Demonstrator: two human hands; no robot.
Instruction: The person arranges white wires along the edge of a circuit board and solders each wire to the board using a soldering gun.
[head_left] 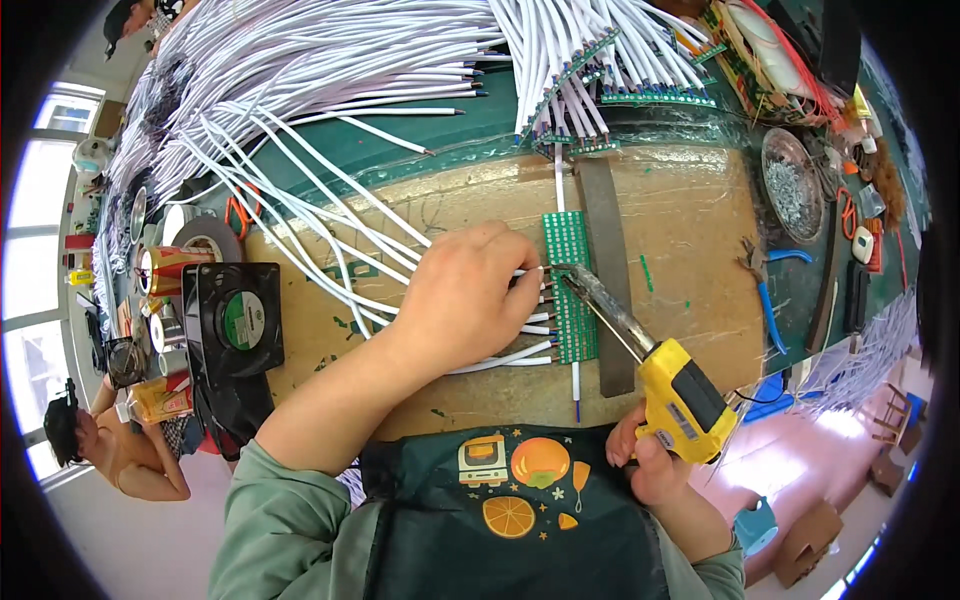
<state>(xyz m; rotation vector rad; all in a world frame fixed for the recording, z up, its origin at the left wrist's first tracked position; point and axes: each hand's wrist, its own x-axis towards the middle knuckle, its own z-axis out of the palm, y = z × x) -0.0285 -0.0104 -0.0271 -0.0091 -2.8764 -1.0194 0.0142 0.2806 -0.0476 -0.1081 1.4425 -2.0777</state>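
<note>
A narrow green circuit board panel (577,335) lies upright in the middle of the brown work board. My left hand (462,295) is closed, pinching a white cable (530,271) whose end meets the panel's left edge. More white cables run under and beside that hand, several ending along the same edge. In my right hand (655,465) is a yellow soldering gun (690,400), its metal tip on the panel near the pinched cable's end. A flat dark metal bar (603,220) lies along the panel's right side. My left fingers partly hide the pinched cable.
Bundled white cables (330,50) cover the far left, and wired green boards (660,98) the far middle. A black fan (232,320) stands left. At right are blue-handled pliers (770,290) and a round metal dish (793,185). Another person (130,440) sits at far left.
</note>
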